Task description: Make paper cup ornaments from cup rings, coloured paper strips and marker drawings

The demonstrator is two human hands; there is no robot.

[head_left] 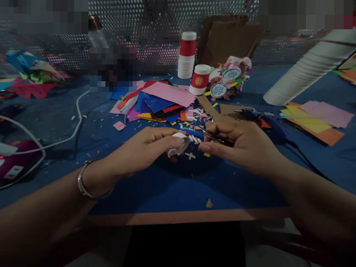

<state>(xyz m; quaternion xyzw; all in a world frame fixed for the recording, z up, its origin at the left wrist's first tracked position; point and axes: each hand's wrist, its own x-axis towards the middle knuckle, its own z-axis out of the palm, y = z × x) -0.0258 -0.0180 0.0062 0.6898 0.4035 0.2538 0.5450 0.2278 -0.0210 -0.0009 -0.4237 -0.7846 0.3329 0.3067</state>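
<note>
My left hand [150, 148] pinches a curled piece of white paper [178, 144] between thumb and fingers above the table. To its right, my right hand [236, 144] is closed around a pair of scissors [215, 138], whose dark metal blades point left toward the paper. The scissors' handles are mostly hidden by my fingers. Between the two hands shows a notched white strip [195, 139]; whether it joins the held paper I cannot tell. Just below lies a small white cross-shaped scrap [190, 156].
Coloured paper sheets [167, 96] and scraps lie beyond my hands. Red-and-white paper cups [199, 79] stand behind, beside a decorated paper craft [230, 76]. On the right are a blue glue gun [267, 124], paper sheets [314, 118] and a tilted cup stack [303, 70]. A white cable [79, 111] runs left.
</note>
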